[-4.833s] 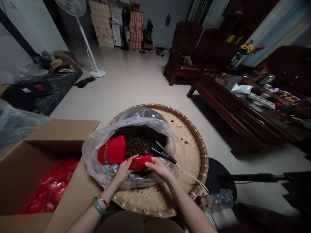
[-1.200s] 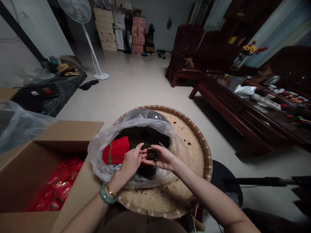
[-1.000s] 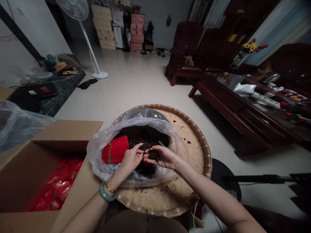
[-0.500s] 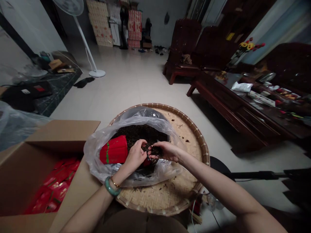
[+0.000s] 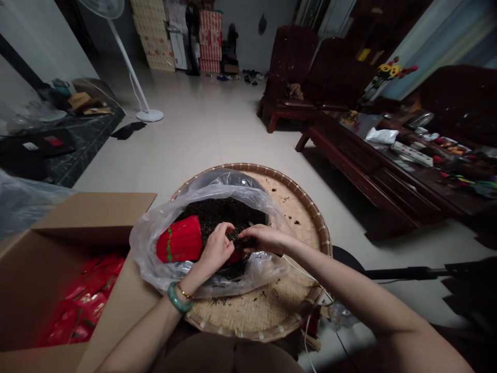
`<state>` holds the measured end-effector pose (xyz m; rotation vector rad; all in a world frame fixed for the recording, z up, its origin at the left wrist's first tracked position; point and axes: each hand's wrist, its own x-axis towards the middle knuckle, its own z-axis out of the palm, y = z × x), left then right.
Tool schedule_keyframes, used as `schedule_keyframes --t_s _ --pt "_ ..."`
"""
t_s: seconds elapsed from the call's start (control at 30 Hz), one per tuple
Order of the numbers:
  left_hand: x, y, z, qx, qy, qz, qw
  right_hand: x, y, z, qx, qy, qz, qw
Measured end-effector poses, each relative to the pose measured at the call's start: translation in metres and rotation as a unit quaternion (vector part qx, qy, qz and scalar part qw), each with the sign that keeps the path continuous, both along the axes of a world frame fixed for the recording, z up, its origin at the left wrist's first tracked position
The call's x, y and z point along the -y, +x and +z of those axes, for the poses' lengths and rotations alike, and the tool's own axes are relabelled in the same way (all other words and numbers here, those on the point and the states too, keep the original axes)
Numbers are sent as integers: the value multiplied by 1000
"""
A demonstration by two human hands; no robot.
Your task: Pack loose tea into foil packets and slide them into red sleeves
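Head camera: over the open plastic bag (image 5: 149,274), the right hand (image 5: 266,239) cups a dark leafy clump (image 5: 248,242); whether the curled left hand (image 5: 216,247) grips anything, I cannot tell. One red bundle (image 5: 182,239) lies inside, left.

A pale, glossy floor (image 5: 217,114) runs back through a dim room to a grey wall (image 5: 248,52). Patterned cartons (image 5: 155,41) and a red-and-white stack (image 5: 210,44) stand there, with a dark fan (image 5: 192,39) between them and shoes (image 5: 252,76) scattered nearby. Toward the left, a white pedestal fan (image 5: 126,65) stands near a low, dark, marble-like ledge (image 5: 91,129) loaded with clutter. The right side is filled by heavy reddish-brown wooden seating (image 5: 291,57) and a long low table (image 5: 388,194), with yellow and red flowers (image 5: 390,70) beside a pale blue curtain (image 5: 452,52). Shadow pools beneath the table.
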<state>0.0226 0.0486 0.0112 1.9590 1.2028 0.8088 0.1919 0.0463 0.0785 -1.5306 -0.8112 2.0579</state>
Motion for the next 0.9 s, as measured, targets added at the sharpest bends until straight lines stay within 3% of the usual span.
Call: schedule_keyframes --t_s 0.47,0.7,0.8,0.87,0.9 --pt "4 3 1 18 -4 -10 1000 8 -3 12 3 7 29 1000" --pt "0 -7 7 25 0 45 999 4 5 2 52 150 55 986" --pt "-5 -19 14 32 -5 73 997 3 10 -21 167 233 81 955" --pt "-8 -26 18 33 -9 85 996 8 8 -43 327 302 184 877" --pt "-9 -28 19 32 -12 89 995 13 5 -54 347 312 205 860"
